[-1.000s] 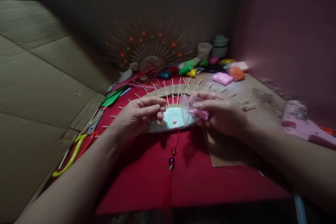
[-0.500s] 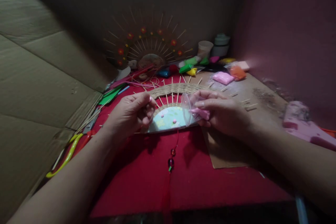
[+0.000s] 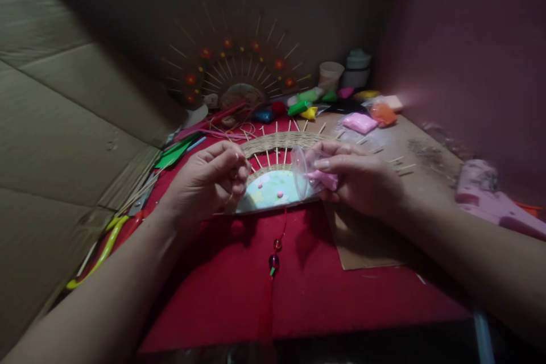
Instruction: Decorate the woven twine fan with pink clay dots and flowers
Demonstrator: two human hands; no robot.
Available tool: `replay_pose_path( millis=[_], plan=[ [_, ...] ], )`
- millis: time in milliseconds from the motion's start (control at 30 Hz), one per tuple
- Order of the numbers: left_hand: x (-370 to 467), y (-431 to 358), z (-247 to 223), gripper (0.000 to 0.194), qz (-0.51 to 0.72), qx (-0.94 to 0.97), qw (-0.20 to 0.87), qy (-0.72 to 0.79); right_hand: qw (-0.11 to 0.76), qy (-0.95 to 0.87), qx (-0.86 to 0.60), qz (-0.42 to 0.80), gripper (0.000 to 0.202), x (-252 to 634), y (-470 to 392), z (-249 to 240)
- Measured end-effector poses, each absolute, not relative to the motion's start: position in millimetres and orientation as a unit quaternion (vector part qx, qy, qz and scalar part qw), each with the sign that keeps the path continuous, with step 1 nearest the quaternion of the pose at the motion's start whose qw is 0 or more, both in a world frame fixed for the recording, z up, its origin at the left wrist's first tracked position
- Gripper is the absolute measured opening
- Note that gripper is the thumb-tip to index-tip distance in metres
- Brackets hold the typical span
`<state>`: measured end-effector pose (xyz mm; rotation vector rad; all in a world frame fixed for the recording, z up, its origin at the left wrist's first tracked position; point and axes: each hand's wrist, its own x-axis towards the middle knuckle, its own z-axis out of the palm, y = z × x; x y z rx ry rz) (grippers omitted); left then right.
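Note:
My left hand [image 3: 215, 176] is closed in a pinch, with a tiny bit of pink clay [image 3: 238, 156] showing at the thumb and fingertip. Clasped in my right hand [image 3: 356, 173] is a clear plastic bag [image 3: 301, 173], its opening turned toward the left hand, with a pink lump of clay [image 3: 322, 180] inside. Below and between the hands lies a woven half-round fan [image 3: 279, 140] with thin sticks. Its pale blue patterned base [image 3: 268, 185] carries small pink dots. A red cord with beads [image 3: 273, 261] hangs from the base over the red cloth.
Several coloured clay packets [image 3: 360, 122] lie at the back, near a cup [image 3: 330, 75] and a lidded container [image 3: 356, 68]. A flower-decorated fan [image 3: 241, 94] leans behind. Yellow-handled scissors [image 3: 108, 247] sit by the cardboard wall [image 3: 63, 125] at left. A pink glue gun [image 3: 490, 199] is at right.
The whole view has shifted slightly, so everything appears a little further left and up. Both hands keep nearly the same pose and hold the same things.

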<state>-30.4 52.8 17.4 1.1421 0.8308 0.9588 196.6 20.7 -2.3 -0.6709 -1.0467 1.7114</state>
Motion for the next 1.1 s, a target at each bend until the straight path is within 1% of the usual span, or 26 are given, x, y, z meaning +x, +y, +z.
replay_pose_path(
  millis=[67,200,467,600,700,833,1033,1100],
  plan=[
    [-28.6,52.5,17.1,0.018,0.432,0.497,0.66,0.363,0.492,-0.434,-0.277,0.702,0.007,196.3,20.7,-2.1],
    [-24.8,50.8,18.9,0.008,0.435,0.492,0.67,0.345,0.499,-0.437,-0.282,0.693,0.004,196.7,20.9,-3.0],
    [-33.8,56.8,13.4,0.016,0.4,0.513,0.677,0.345,0.494,-0.433,-0.272,0.703,0.01,197.8,24.1,-6.8],
    [-31.0,57.2,13.1,0.019,0.437,0.507,0.664,0.332,0.493,-0.429,-0.273,0.706,0.01,197.2,24.0,-5.7],
    [-28.2,54.8,14.6,0.017,0.445,0.5,0.646,0.367,0.492,-0.426,-0.272,0.709,0.011,196.8,23.9,-4.9],
    [-23.9,49.1,17.4,0.016,0.431,0.541,0.589,0.417,0.497,-0.431,-0.274,0.701,0.01,197.3,23.7,-5.4],
    [-19.1,43.1,14.5,0.007,0.432,0.644,0.466,0.426,0.502,-0.443,-0.273,0.691,0.007,197.9,23.0,-5.0],
    [-19.6,42.7,11.6,0.005,0.432,0.674,0.409,0.438,0.499,-0.444,-0.275,0.691,0.006,198.0,22.8,-4.2]
  ],
)
